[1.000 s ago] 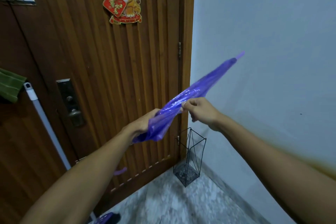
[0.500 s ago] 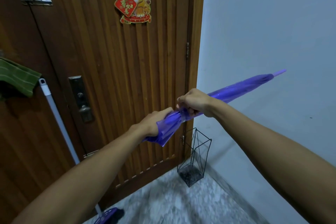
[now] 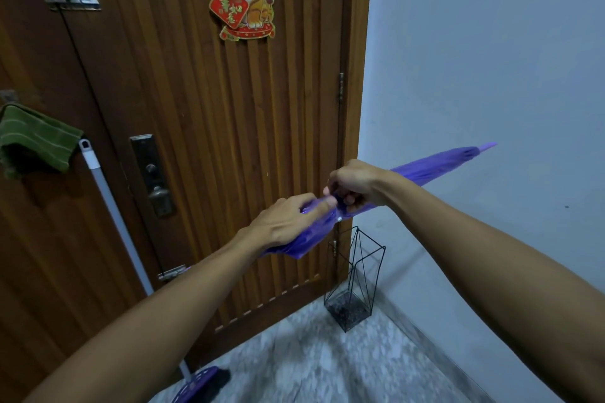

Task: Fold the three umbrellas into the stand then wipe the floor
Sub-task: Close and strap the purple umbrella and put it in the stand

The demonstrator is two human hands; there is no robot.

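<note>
I hold a closed purple umbrella [image 3: 438,163] almost level in front of the door, its tip pointing right toward the wall. My left hand [image 3: 288,222] clasps the loose lower folds of the canopy. My right hand [image 3: 355,185] is closed around the canopy just beyond it, fingertips of both hands touching. The umbrella's handle is hidden behind my left forearm. A black wire umbrella stand [image 3: 355,285] sits on the floor in the corner below my hands, with nothing sticking out of it.
A mop [image 3: 114,209] leans against the wooden door [image 3: 203,108], its purple head [image 3: 199,386] on the marble floor [image 3: 327,366]. A green cloth [image 3: 32,137] hangs at the left. The grey wall [image 3: 491,59] bounds the right side.
The umbrella has swung down from a steep upward tilt to nearly level. My hands have drawn together on the canopy, and the folds are gathered tighter.
</note>
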